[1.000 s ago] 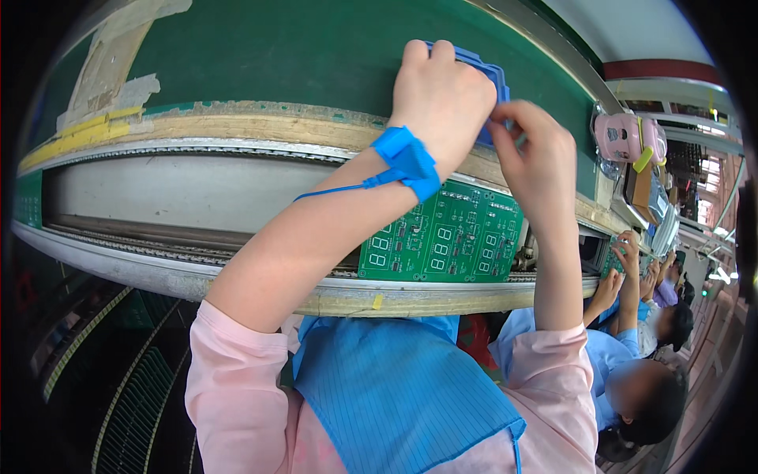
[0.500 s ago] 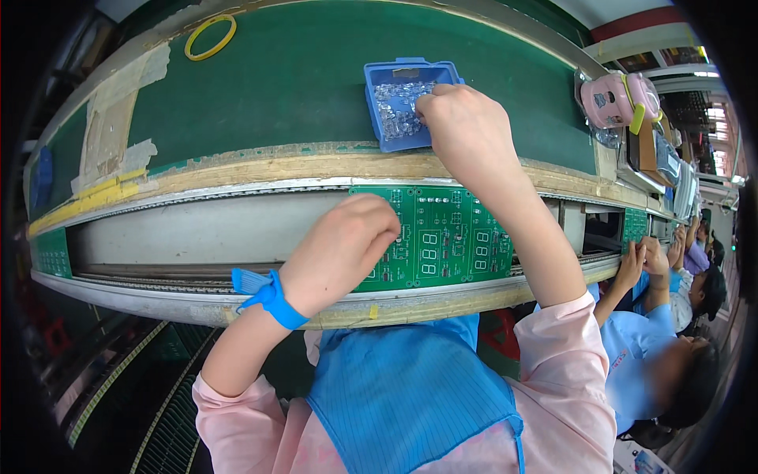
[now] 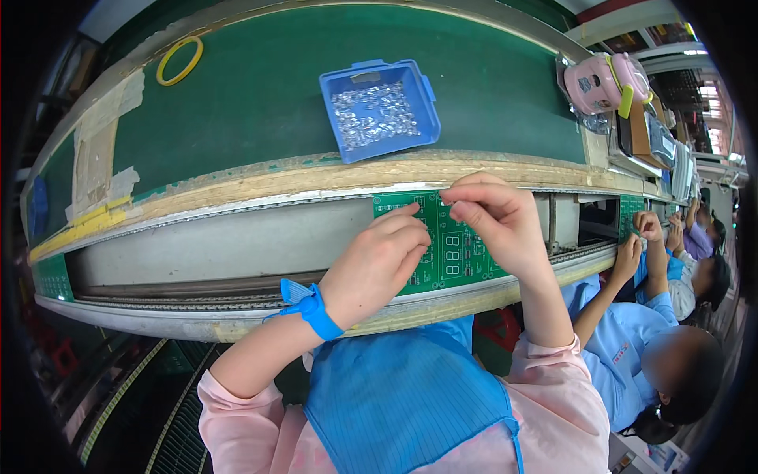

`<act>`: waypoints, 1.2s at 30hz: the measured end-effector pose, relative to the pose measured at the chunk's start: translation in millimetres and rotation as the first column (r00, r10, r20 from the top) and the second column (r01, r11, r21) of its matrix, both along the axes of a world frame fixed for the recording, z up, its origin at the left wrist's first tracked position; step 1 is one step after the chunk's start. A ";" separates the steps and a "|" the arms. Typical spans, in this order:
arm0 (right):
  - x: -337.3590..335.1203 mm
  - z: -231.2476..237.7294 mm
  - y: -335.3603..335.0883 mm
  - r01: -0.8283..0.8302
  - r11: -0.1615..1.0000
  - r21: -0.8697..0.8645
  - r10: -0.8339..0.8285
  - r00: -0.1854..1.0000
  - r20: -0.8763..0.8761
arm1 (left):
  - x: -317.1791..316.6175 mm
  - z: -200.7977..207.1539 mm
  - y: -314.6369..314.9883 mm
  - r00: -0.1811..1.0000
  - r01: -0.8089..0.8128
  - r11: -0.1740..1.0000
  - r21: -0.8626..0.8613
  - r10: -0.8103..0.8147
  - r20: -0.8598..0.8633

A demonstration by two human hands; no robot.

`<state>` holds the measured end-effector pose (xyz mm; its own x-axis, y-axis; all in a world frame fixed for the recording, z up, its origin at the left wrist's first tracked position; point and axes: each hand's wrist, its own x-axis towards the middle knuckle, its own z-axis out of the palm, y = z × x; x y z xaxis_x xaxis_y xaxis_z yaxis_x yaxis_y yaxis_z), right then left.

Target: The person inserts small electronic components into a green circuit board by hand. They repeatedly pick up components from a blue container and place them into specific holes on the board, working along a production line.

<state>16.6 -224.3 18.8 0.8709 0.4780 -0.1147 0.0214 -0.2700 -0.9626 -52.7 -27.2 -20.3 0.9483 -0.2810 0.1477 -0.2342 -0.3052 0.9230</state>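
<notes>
A green circuit board (image 3: pixel 452 272) with outlined digit shapes lies across the rails of a conveyor line before me. My left hand (image 3: pixel 377 259) rests over the board's left part, its fingers curled in and pressed together; what they hold, if anything, is hidden. Above the board's upper right part is my right hand (image 3: pixel 501 225), thumb and forefinger close together in a pinch. Whatever sits at those fingertips is too small to name. Beyond the line, a blue plastic bin (image 3: pixel 391 150) holds many small clear parts (image 3: pixel 371 114).
A yellow tape ring (image 3: pixel 180 61) lies on the green bench top (image 3: pixel 253 95). At the right stand a pink container (image 3: pixel 596 83) and boxes. Another board (image 3: pixel 629 213) sits farther along the line, by a co-worker's hands (image 3: pixel 638 245). A third board (image 3: pixel 55 276) is at far left.
My right hand has come back from the blue bin to above the circuit board. My left hand and the board have shifted right along the line. The view has turned slightly.
</notes>
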 end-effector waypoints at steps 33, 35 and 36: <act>-33.0 -42.3 -10.4 0.263 0.915 -0.305 -0.029 0.797 0.603 | 17.3 -10.8 26.4 0.994 -0.112 0.993 0.046 0.112 0.007; -32.5 -43.7 -9.4 0.281 0.912 -0.300 -0.039 0.785 0.618 | 17.3 -11.6 26.6 0.993 -0.116 0.992 0.049 0.116 0.011; -32.5 -44.4 -9.4 0.287 0.911 -0.296 -0.047 0.786 0.616 | 17.3 -12.1 26.8 0.993 -0.117 0.992 0.051 0.117 0.013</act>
